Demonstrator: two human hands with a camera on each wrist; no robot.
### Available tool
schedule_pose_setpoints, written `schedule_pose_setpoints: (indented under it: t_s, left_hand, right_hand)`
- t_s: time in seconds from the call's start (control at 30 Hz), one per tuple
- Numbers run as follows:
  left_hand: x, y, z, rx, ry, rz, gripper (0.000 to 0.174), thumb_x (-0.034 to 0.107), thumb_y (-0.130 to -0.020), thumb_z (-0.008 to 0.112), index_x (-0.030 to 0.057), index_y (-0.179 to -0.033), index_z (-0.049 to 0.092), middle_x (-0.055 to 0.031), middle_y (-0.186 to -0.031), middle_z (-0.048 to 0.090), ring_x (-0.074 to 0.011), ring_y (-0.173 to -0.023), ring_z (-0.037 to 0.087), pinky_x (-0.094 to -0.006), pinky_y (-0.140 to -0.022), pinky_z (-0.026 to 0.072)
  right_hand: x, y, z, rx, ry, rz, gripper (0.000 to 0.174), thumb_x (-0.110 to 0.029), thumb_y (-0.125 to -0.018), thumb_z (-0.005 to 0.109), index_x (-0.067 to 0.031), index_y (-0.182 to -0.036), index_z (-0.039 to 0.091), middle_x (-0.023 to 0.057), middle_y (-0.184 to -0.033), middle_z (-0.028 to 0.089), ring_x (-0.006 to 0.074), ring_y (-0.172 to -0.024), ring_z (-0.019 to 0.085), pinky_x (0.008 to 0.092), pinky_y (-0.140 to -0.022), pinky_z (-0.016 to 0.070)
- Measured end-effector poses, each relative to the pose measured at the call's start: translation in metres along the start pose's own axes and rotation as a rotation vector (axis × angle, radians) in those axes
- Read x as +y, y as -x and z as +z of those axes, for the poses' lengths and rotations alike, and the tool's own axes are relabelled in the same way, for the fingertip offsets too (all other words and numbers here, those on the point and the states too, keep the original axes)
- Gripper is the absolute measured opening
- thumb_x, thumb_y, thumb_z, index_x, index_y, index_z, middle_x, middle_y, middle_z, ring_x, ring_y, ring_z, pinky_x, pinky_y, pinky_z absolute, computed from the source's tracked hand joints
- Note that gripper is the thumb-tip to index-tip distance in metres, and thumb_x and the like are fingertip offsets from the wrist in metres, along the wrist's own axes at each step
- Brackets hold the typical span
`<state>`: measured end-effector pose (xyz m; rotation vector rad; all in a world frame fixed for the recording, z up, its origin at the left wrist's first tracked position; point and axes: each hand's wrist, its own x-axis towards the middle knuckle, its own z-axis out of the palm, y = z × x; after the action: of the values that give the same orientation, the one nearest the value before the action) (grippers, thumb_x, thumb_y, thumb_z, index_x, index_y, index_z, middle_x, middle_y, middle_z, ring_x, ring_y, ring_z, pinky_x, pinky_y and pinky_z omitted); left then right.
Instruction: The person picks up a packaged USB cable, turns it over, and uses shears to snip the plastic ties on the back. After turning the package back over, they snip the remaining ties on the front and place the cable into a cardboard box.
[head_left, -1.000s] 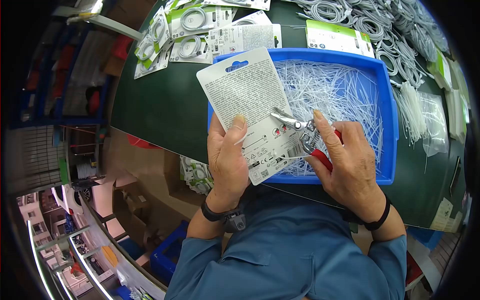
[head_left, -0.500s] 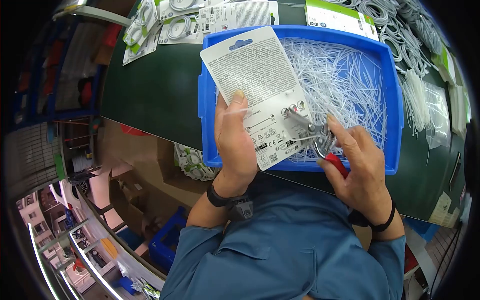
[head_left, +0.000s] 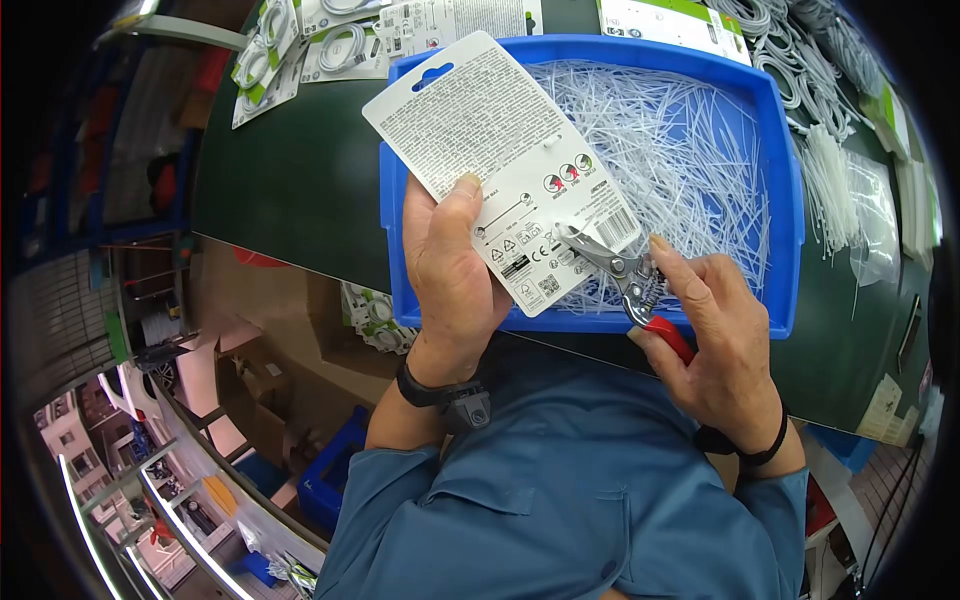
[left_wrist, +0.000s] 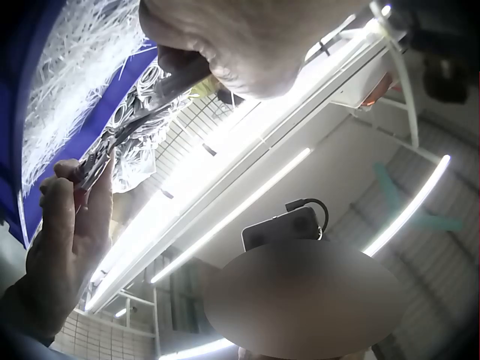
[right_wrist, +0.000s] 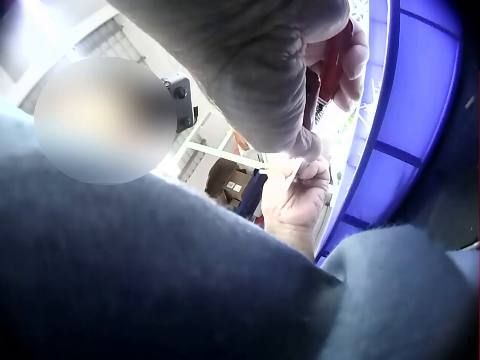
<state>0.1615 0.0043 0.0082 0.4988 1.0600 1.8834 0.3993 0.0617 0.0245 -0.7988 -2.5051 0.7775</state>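
Plainly, hands grip pliers (right) and a card (left) that partly hides the blue tray.

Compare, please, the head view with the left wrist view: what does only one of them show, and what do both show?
Only the head view shows the blue cloth shirt front, the brown cardboard box and the printed text of the white rectangular card.

Only the left wrist view shows the small dark box-shaped camera worn on the person's head.

Both share the left hand, the right hand holding metal pliers, and the blue plastic tray with thin white plastic strips.
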Motion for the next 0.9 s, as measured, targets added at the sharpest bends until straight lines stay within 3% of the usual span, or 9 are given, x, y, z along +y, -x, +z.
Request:
schedule_pose_setpoints:
  t_s: [0.17,0.27,0.37,0.47,0.67,0.77,0.9]
  left_hand:
    - [-0.002,0.002,0.000,-0.001,-0.026,0.039,0.046,0.008,-0.107,0.042,-0.0021,-0.151,0.037,-0.0198,-0.137,0.059,-0.0227,-0.117,0.068,-0.0393,-0.103,0.0586]
    - [0.000,0.003,0.005,0.027,-0.041,0.069,0.045,0.010,-0.107,0.043,-0.0015,-0.151,0.039,-0.0185,-0.134,0.060,-0.0209,-0.115,0.068,-0.0376,-0.100,0.0587]
    - [-0.002,0.003,0.004,0.051,-0.078,0.094,0.045,0.013,-0.108,0.044,-0.0009,-0.151,0.040,-0.0179,-0.132,0.061,-0.0192,-0.113,0.067,-0.0357,-0.099,0.0569]
    - [-0.012,0.002,0.009,0.199,-0.118,0.177,0.041,0.024,-0.109,0.043,0.0006,-0.142,0.048,-0.0170,-0.120,0.067,-0.0250,-0.101,0.075,-0.0371,-0.088,0.0630]
    - [-0.014,0.005,0.015,0.258,-0.177,0.173,0.041,0.028,-0.110,0.044,0.0012,-0.140,0.049,-0.0141,-0.115,0.067,-0.0217,-0.097,0.075,-0.0353,-0.084,0.0618]
    - [-0.008,0.010,0.022,0.133,-0.187,0.145,0.054,0.026,-0.112,0.042,-0.0044,-0.156,0.035,-0.0174,-0.133,0.059,-0.0170,-0.114,0.062,-0.0335,-0.100,0.0518]
    - [-0.014,0.010,0.019,0.082,-0.199,0.149,0.054,0.029,-0.113,0.041,-0.0043,-0.155,0.035,-0.0176,-0.136,0.058,-0.0180,-0.118,0.060,-0.0347,-0.104,0.0490]
  right_hand:
    - [0.000,-0.001,0.003,0.027,0.050,-0.036,0.091,-0.010,-0.070,0.092,-0.0100,-0.154,0.056,0.0112,-0.096,0.060,0.0279,-0.082,0.058,0.0401,-0.069,0.0491]
    - [-0.003,-0.003,-0.001,-0.003,0.106,-0.037,0.085,-0.003,-0.070,0.090,-0.0036,-0.150,0.059,0.0140,-0.102,0.066,0.0278,-0.084,0.064,0.0387,-0.072,0.0535]
    - [-0.003,-0.003,0.002,0.012,0.114,-0.043,0.085,-0.001,-0.070,0.089,-0.0032,-0.150,0.059,0.0128,-0.099,0.066,0.0263,-0.081,0.064,0.0376,-0.070,0.0535]
    - [0.007,0.002,0.014,0.080,0.054,-0.072,0.096,-0.004,-0.068,0.091,-0.0117,-0.157,0.054,0.0095,-0.092,0.059,0.0262,-0.078,0.059,0.0381,-0.064,0.0491]
    - [0.004,0.008,0.013,0.059,0.040,-0.031,0.096,-0.001,-0.068,0.090,-0.0105,-0.156,0.055,0.0094,-0.092,0.059,0.0259,-0.077,0.060,0.0379,-0.063,0.0498]
    - [0.001,0.010,0.012,0.047,0.018,-0.026,0.085,0.002,-0.071,0.088,-0.0021,-0.151,0.058,0.0127,-0.090,0.062,0.0267,-0.075,0.063,0.0377,-0.066,0.0522]
    - [0.002,0.017,0.016,0.042,-0.027,-0.013,0.086,0.002,-0.071,0.089,-0.0017,-0.151,0.057,0.0130,-0.090,0.062,0.0268,-0.075,0.062,0.0383,-0.067,0.0519]
